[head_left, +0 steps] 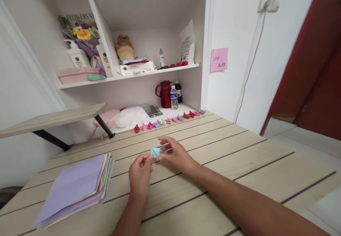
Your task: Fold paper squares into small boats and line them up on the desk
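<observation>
A small light-blue piece of folded paper, with a diagonal crease or fold edge across its face, is pinched at its lower left by the thumb and fingers of my left hand. On its right side is my right hand, fingers curved and spread apart from the thumb. The right thumb tip comes close to the paper's lower right corner; whether it touches is too small to tell. Both hands are above the slatted wooden table. Beyond them, several small folded paper shapes in red, pink, purple and green stand in a row.
A stack of coloured paper sheets, purple on top, lies at the left. Behind it stands a small raised wooden shelf on black legs. At the table's back are a red jug, a water bottle and white shelving.
</observation>
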{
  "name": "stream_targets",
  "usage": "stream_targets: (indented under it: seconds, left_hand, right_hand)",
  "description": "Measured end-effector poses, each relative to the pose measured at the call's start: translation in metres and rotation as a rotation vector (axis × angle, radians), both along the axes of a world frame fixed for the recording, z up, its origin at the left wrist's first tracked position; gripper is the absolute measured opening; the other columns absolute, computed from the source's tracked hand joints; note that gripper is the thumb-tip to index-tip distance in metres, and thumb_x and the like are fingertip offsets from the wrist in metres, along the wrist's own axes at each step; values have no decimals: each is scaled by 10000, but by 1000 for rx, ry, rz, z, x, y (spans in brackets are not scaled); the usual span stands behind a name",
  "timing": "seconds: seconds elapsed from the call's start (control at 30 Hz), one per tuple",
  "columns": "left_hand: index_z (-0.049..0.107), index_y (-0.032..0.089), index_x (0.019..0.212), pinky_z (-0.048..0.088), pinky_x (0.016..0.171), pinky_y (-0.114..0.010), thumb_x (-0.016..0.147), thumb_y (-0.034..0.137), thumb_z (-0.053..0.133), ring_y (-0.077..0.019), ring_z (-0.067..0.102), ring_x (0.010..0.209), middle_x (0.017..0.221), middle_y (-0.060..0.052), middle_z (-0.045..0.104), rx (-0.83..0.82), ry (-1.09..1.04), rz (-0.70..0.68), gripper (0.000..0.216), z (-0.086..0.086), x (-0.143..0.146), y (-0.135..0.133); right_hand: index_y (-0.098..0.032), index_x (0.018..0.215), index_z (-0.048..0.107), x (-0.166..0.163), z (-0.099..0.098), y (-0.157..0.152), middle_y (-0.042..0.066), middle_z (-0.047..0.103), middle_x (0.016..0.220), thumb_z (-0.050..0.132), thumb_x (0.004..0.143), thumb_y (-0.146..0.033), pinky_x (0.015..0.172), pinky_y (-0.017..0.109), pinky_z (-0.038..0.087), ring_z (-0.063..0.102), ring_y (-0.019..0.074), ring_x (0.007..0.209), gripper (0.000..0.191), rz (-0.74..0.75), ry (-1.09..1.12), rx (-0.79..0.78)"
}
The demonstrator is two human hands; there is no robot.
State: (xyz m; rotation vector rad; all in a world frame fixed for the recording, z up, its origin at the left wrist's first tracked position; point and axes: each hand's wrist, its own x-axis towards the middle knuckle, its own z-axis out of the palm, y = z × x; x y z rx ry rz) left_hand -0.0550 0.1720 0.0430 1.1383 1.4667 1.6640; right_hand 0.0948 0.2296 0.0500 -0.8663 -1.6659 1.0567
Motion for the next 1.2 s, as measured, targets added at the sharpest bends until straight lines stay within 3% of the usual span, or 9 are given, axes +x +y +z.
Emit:
stream_targets:
  seconds: [0.23, 0.4, 0.63, 0.8, 1.0, 1.2]
  left_hand:
    - [724, 188, 759, 406, 540, -246, 660, 506, 757, -131, 506, 546, 595, 13, 619, 34, 138, 79, 335, 2, 2, 0]
    - [728, 214, 737, 403, 559, -255, 673, 480, 759, -165, 546, 594, 601, -1, 625, 87, 237, 115, 276, 1, 1, 0]
    - [698, 251, 687, 403, 676, -287, 735, 304, 693, -184, 554, 654, 701, -16, 662, 162, 432, 150, 72, 5, 7, -5]
    - [686, 269, 661, 382, 694, -299, 731, 273, 684, -193, 544, 657, 677, -9, 636, 186, 507, 141, 71, 9, 12, -8]
    - [707, 254, 690, 403, 683, -284, 722, 301, 703, -178, 554, 659, 706, -16, 662, 149, 437, 135, 57, 8, 12, -6]
    - [716, 179, 811, 404, 531, -265, 742, 505, 679, -143, 520, 511, 620, -8, 652, 25, 229, 94, 335, 7, 3, -1]
  right_hand:
    - [-241, 1023, 692, 3, 7, -6, 40, 601, 1091, 731, 721, -105, 851, 332, 502, 615, 178, 938, 334, -27, -88, 129]
    - [-238, 996, 699, 1, 7, -8, 28, 608, 1044, 745, 711, -95, 831, 310, 503, 613, 170, 910, 323, -40, -118, 168]
    - [-234, 1075, 685, 0, 6, -10, 51, 610, 1099, 708, 769, -191, 815, 323, 499, 618, 180, 890, 310, -105, -167, 180]
    - [-237, 1061, 700, -2, 7, -13, 54, 640, 1093, 649, 745, -126, 757, 302, 487, 622, 187, 865, 339, -124, -208, 187]
    - [-228, 980, 720, -3, 5, -10, 40, 682, 983, 643, 738, -124, 751, 301, 460, 616, 186, 816, 275, -95, -192, 163]
    - [-216, 804, 708, -4, -1, -3, -16, 662, 687, 652, 770, -193, 657, 262, 434, 585, 156, 663, 69, 12, -77, 37]
